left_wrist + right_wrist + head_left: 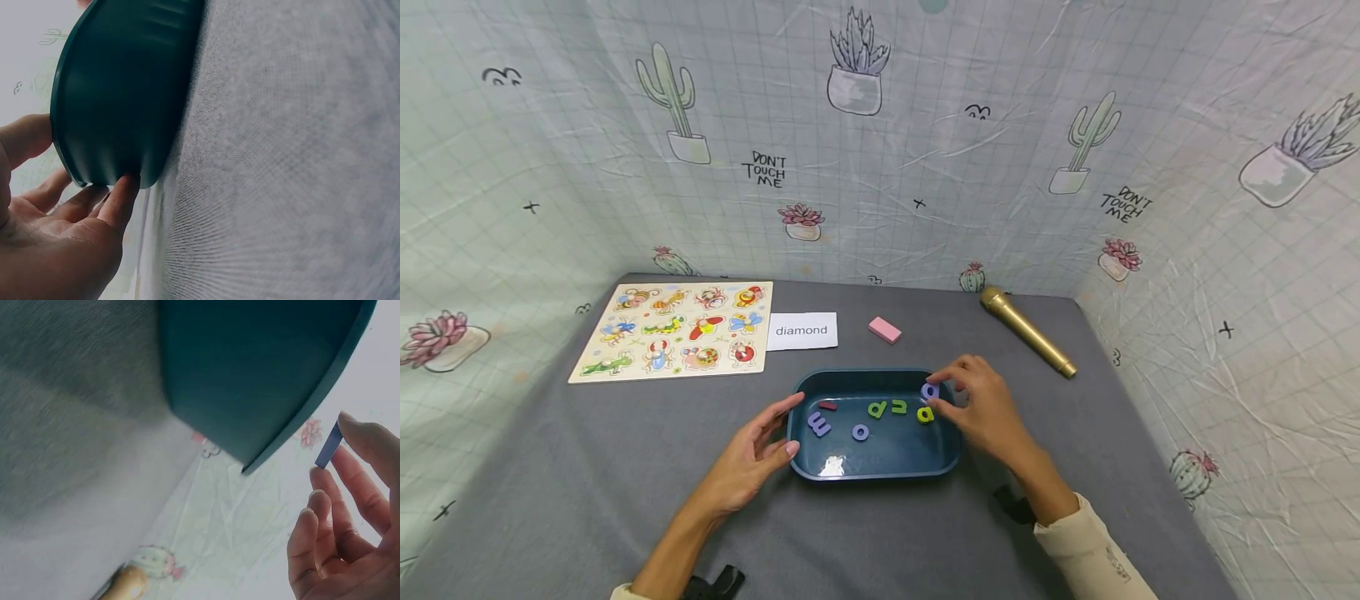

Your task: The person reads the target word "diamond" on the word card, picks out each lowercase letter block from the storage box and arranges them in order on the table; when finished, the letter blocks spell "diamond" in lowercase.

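Observation:
A dark teal tray (880, 467) stands on the cloth with several small plastic letters in it. My left hand (748, 458) holds its left end, thumb and fingers against the rim and outer wall. Over the tray's right end, my right hand (981, 408) pinches a purple letter (329, 447) between thumb and fingertips, above the tray floor. Below that hand lies a yellow-green letter (925, 414). Two green letters, one a round-bodied letter (877, 410) and one an n shape (899, 407), lie mid-tray. Further left are a purple o (861, 432), a purple m (819, 424) and a thin red piece (827, 406).
Behind the tray lie a white card (802, 331) reading "diamond" and a pink block (885, 330). An insect puzzle board (677, 329) is at the back left. A gold microphone (1028, 332) lies at the back right. Printed fabric (895, 225) walls the grey table (880, 542).

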`<action>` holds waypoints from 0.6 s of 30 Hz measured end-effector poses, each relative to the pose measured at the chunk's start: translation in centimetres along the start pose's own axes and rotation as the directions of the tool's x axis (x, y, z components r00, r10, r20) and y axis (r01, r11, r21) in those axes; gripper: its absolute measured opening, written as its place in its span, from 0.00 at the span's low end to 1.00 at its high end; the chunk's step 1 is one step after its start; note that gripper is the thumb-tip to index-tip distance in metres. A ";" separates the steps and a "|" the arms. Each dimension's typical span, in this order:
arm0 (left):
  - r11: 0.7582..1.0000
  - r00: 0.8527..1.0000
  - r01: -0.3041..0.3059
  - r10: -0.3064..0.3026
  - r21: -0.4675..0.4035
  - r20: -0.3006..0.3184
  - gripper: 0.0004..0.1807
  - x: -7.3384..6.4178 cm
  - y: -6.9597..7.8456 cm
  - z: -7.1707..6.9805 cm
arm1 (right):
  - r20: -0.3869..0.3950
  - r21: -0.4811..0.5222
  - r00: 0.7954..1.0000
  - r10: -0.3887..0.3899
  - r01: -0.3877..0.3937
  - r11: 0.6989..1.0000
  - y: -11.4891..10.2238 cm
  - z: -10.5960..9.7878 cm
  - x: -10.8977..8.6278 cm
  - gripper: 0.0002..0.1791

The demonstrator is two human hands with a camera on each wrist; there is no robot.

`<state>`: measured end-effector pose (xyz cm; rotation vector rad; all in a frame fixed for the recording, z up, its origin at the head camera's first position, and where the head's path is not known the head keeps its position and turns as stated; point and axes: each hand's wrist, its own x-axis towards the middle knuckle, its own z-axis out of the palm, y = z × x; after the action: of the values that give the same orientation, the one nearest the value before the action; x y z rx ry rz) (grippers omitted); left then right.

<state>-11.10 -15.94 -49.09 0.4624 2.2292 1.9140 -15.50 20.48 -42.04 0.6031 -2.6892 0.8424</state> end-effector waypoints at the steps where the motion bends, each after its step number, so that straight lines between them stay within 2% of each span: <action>1: 1.000 1.000 -0.001 0.001 -0.001 0.000 0.35 0.0 0.0 0.0 | -0.003 -0.001 1.000 0.003 -0.003 1.000 0.2 -0.1 -0.1 0.16; 7: 1.000 1.000 -0.012 0.012 -0.005 0.000 0.35 -0.1 -0.1 0.0 | -0.034 -0.024 0.999 0.008 -0.009 1.000 1.6 -0.7 -0.6 0.17; 18: 1.000 1.000 0.005 -0.005 0.011 -0.006 0.35 0.0 -0.1 0.0 | -0.074 -0.089 0.997 -0.014 0.007 0.996 4.4 -1.7 -1.1 0.17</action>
<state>-11.15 -15.93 -49.19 0.4529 2.2431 1.9044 -16.38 25.12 -43.22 0.5537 -2.6377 0.7236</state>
